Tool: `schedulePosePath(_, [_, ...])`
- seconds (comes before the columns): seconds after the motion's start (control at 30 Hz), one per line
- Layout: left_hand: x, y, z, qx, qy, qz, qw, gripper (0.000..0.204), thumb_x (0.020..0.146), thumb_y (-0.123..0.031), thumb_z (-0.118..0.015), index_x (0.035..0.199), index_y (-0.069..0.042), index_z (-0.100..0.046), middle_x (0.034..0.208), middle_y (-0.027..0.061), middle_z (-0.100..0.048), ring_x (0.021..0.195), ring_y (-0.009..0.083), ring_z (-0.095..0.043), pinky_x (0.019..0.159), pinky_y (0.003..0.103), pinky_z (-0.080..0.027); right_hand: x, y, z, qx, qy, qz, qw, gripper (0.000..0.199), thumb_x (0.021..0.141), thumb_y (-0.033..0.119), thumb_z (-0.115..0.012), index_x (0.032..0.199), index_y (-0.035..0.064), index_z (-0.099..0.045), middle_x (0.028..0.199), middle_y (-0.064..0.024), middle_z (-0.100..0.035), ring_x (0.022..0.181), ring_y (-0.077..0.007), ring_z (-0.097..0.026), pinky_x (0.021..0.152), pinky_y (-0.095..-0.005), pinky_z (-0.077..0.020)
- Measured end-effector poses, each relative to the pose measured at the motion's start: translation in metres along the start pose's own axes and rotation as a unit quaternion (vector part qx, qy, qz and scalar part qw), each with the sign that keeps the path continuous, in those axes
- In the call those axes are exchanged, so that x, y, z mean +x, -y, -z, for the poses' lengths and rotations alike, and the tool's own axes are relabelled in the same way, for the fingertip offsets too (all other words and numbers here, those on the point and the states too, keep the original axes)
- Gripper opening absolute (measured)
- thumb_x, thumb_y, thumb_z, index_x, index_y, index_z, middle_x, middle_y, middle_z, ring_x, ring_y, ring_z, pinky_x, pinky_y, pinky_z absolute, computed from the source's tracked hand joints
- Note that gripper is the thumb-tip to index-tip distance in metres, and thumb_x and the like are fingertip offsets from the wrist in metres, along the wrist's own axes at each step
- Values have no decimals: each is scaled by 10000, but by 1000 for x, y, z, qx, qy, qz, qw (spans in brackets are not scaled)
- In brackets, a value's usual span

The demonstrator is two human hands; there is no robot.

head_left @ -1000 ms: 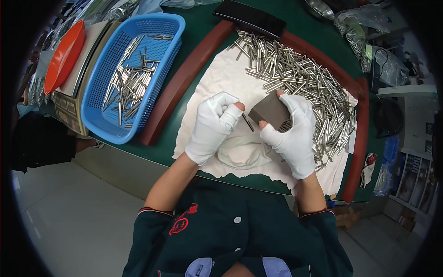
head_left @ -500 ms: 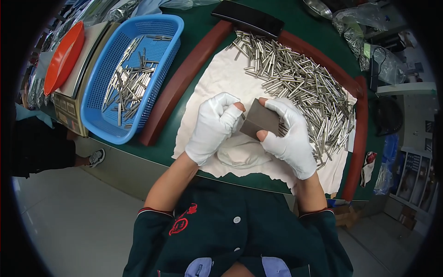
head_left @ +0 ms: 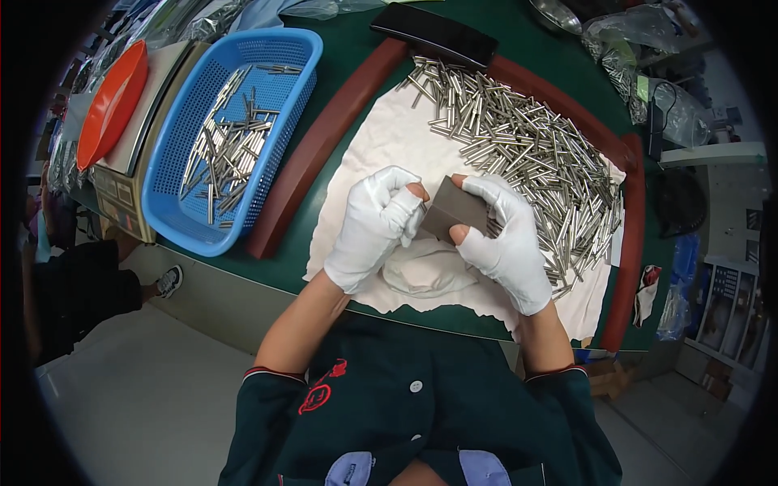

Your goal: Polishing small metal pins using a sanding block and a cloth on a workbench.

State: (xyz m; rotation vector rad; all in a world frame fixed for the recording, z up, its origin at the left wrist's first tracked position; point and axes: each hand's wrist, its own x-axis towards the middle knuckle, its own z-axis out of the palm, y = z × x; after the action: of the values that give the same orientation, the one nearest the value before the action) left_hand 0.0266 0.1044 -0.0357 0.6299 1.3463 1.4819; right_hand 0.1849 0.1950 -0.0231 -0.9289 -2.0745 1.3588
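My right hand (head_left: 509, 243), in a white glove with bare fingertips, is closed round a dark grey, box-shaped block (head_left: 455, 206) that looks like an abrasive block. Thumb and fingers clasp its opposite sides. Just left of the block, my left hand (head_left: 374, 223), gloved the same way, is closed in a pinch. A small bit of a thin metal pin seems to show at its fingertips, mostly hidden. Beyond the right hand, many loose metal pins (head_left: 527, 134) lie heaped on a white cloth (head_left: 381, 130). A crumpled pale cloth (head_left: 429, 271) rests below the hands.
Brown-red bars (head_left: 324, 150) border the cloth on the green table. A black phone-like slab (head_left: 433, 34) lies across the far bar. At left stand a blue perforated basket (head_left: 154, 198) with more pins and an orange tray (head_left: 113, 105). Another person's leg (head_left: 89, 283) shows at far left.
My left hand has drawn back slightly from the block, widening the gap between them. The block has tilted a little in my right hand. At far left, more of another person shows.
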Motion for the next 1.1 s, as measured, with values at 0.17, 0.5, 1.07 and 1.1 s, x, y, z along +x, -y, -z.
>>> schedulePosePath(0.17, [3, 7, 6, -27, 32, -17, 999, 182, 975, -159, -540, 867, -16, -574, 602, 6, -528, 484, 55, -445, 447, 204, -352, 2, 2, 5, 58, -28, -32, 997, 567, 633, 243, -751, 1092, -65, -627, 1029, -152, -598, 955, -265, -581, 872, -340, -463])
schedulePosePath(0.5, [5, 3, 5, -44, 19, 21, 999, 154, 955, -142, -566, 881, -9, -584, 618, 18, -552, 503, 69, -485, 464, 211, -396, 3, -10, 10, -80, -61, -10, 995, 520, 666, 180, -736, 1109, -62, -614, 1022, -103, -584, 974, -192, -569, 887, -293, -447])
schedulePosePath(1.07, [4, 8, 1, 19, 21, 3, 1000, 132, 932, -116, -583, 861, -5, -583, 603, 4, -540, 498, 48, -476, 433, 205, -367, 1, -1, 3, -151, -23, 11, 988, 601, 581, 290, -767, 1083, -18, -650, 1043, -143, -608, 1012, -302, -545, 919, -377, -427])
schedulePosePath(1.1, [3, 7, 0, 19, 22, 4, 1000, 132, 932, -116, -583, 861, -5, -583, 603, 4, -540, 498, 48, -476, 433, 205, -367, 0, 0, 4, -151, -23, 10, 988, 601, 581, 290, -767, 1083, -18, -650, 1043, -143, -608, 1012, -302, -545, 919, -377, -427])
